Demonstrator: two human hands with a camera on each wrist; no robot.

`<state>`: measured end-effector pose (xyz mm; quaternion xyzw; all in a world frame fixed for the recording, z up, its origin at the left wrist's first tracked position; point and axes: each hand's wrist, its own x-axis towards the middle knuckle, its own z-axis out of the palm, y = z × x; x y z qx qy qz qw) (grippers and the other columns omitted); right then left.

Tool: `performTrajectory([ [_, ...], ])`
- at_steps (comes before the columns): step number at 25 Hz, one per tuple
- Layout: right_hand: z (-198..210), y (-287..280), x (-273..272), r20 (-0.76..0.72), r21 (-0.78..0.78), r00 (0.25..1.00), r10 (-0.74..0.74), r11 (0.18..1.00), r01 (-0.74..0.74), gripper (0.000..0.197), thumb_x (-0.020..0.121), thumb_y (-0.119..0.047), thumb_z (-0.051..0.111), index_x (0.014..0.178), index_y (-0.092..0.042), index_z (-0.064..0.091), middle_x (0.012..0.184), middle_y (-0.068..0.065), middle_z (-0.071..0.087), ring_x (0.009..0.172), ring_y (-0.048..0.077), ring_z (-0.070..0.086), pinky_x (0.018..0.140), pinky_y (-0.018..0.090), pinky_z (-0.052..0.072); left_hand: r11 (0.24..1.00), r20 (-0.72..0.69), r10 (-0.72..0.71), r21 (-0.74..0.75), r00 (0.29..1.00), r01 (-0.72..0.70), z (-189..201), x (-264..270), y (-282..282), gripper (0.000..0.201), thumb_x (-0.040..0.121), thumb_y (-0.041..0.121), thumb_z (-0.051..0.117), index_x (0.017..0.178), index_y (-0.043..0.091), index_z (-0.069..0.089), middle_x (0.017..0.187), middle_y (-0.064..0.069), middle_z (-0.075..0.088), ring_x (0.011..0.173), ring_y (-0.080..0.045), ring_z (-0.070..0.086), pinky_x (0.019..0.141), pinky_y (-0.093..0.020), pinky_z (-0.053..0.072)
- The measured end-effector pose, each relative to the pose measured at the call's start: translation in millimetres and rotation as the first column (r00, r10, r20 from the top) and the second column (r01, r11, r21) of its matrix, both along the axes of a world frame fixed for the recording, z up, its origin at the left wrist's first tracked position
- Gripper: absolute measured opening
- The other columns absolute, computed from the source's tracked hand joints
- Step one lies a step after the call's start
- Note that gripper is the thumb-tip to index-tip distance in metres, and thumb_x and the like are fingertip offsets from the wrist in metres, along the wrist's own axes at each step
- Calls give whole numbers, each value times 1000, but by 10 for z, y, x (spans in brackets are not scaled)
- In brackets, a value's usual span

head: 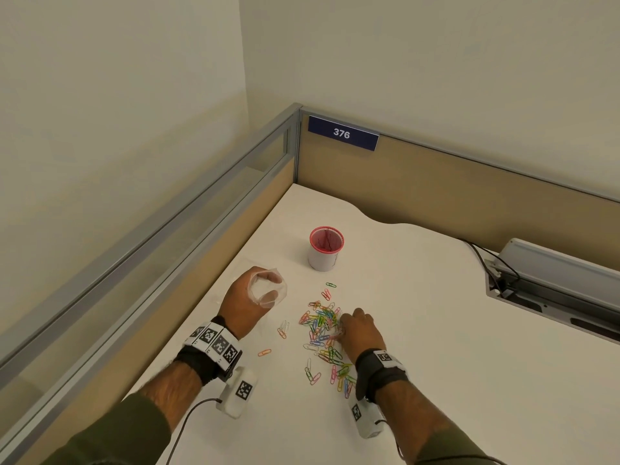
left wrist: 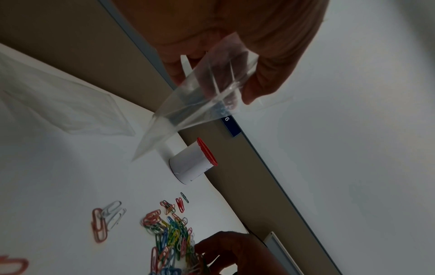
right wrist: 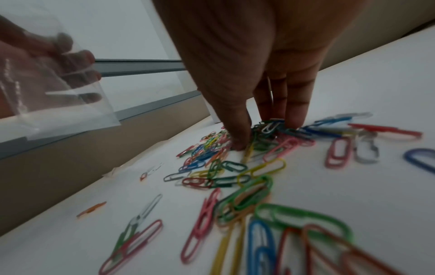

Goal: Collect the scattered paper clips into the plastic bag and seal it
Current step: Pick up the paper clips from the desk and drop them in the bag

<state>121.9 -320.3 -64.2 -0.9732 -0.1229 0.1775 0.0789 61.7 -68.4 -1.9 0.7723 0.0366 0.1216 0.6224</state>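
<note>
A clear plastic bag (head: 268, 290) is lifted off the white desk (head: 419, 347) in my left hand (head: 250, 297). Thumb and fingers grip its rim and hold the mouth open. In the left wrist view the bag (left wrist: 188, 115) hangs down from that hand (left wrist: 214, 85). Coloured paper clips (head: 320, 330) lie scattered in a loose pile to the right of the bag. My right hand (head: 349, 327) is down on the pile. In the right wrist view its thumb and fingertips (right wrist: 294, 119) pinch a small bunch of clips (right wrist: 268, 128) against the desk. More clips (right wrist: 235, 167) spread out towards the wrist.
A white cup with a red mesh rim (head: 326, 248) stands behind the pile. Another clear plastic sheet or bag (left wrist: 70, 104) lies flat on the desk, far left. Stray clips (head: 283, 328) lie apart on the left. Partition walls (head: 402, 182) close off the back and left. An open cable tray (head: 536, 290) sits at right.
</note>
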Motion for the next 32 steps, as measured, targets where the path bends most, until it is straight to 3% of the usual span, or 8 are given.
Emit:
performTrajectory([
  [4, 8, 52, 1, 34, 0, 998, 54, 999, -54, 24, 93, -12, 43, 115, -13, 54, 116, 9, 54, 110, 27, 52, 88, 36, 49, 1000, 8, -3, 3, 1000, 3, -42, 23, 6, 21, 82, 4, 74, 99, 14, 67, 105, 4, 71, 110, -15, 65, 106, -36, 47],
  [11, 31, 35, 64, 20, 2, 999, 26, 1000, -26, 21, 93, -12, 42, 108, -12, 57, 112, 10, 60, 104, 27, 57, 87, 34, 49, 999, -19, -13, 39, 1000, 14, -76, 98, -64, 22, 82, 11, 76, 99, 20, 66, 106, 3, 71, 108, -16, 66, 104, -44, 50],
  [14, 43, 97, 47, 5, 2, 1000, 7, 1000, -7, 24, 95, -19, 43, 113, -12, 58, 117, 9, 57, 109, 26, 54, 92, 35, 49, 999, -38, -3, 47, 999, 4, -67, 110, -92, 22, 82, 11, 77, 99, 20, 66, 106, 2, 71, 108, -16, 66, 104, -40, 50],
  [17, 30, 147, -12, -17, 0, 1000, 23, 1000, -23, 31, 91, -33, 54, 115, -15, 57, 117, 6, 52, 112, 26, 49, 89, 37, 47, 999, -48, 6, 49, 999, -4, -66, 114, -100, 23, 81, 11, 77, 100, 20, 66, 106, 2, 71, 108, -15, 66, 103, -38, 50],
  [24, 99, 157, -14, 38, -19, 998, 53, 998, -53, 19, 94, -15, 46, 106, -10, 60, 111, 10, 60, 101, 27, 59, 86, 33, 48, 998, -86, 11, 59, 996, -6, -45, 132, -116, 24, 81, 10, 78, 99, 19, 66, 106, 3, 71, 107, -13, 65, 99, -29, 49],
  [28, 329, 75, 91, -17, 218, 984, -179, 960, 178, 11, 86, -8, 56, 81, -12, 65, 94, 8, 71, 85, 23, 64, 79, 32, 55, 998, -91, 12, 58, 996, -7, -29, 137, -130, 24, 81, 7, 77, 99, 16, 66, 106, 0, 71, 107, -13, 65, 94, -23, 47],
  [32, 885, 79, 148, -68, 542, 963, -262, 801, 257, 11, 80, -2, 67, 71, -8, 69, 72, 9, 71, 62, 17, 63, 69, 34, 59, 996, -106, 19, 89, 994, -9, -73, 177, -147, 26, 79, 10, 79, 99, 20, 65, 105, 3, 71, 108, -12, 65, 100, -31, 49],
])
